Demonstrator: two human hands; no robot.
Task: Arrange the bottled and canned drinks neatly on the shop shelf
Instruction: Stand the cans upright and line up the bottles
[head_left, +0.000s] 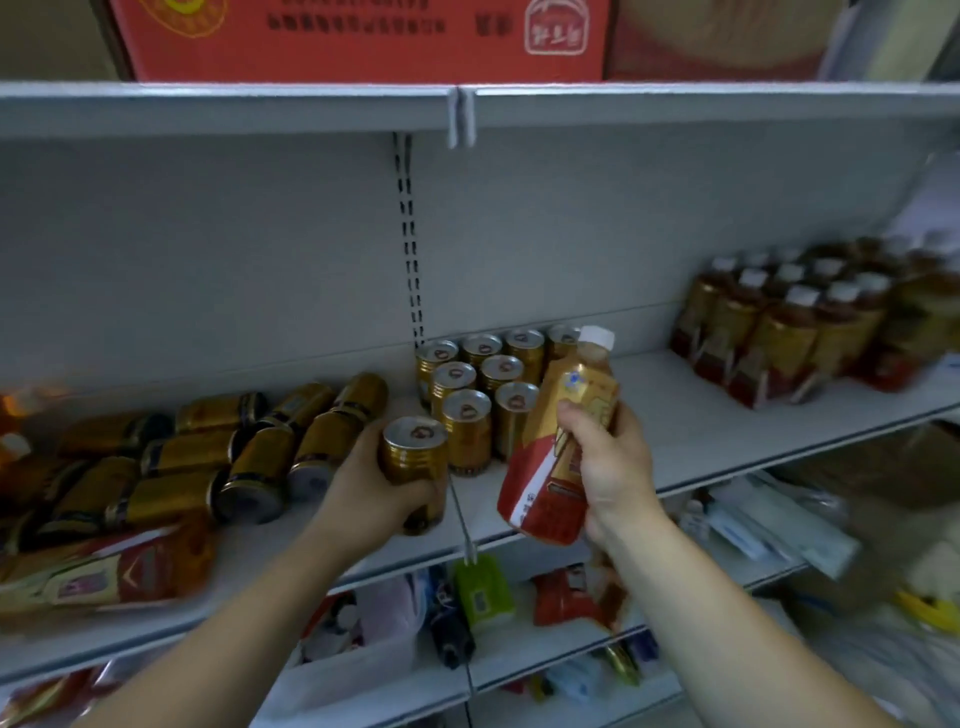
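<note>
My left hand (363, 488) grips an upright gold can (415, 457) at the front of the grey shelf (701, 415), just left of a block of several upright gold cans (480, 384). My right hand (608, 467) holds a gold-and-red bottle (558, 441) with a white cap, tilted, in front of those cans. Several gold cans (208, 457) lie on their sides in a heap to the left. At the lower left a gold-and-red bottle (104, 566) lies flat. Several upright white-capped bottles (789, 322) stand grouped at the right.
A red cardboard box (363, 36) sits on the shelf above. The lower shelf (519, 644) holds mixed packets, a green pack (483, 592) and a white bin (358, 660). A slotted upright (410, 239) splits the back panel.
</note>
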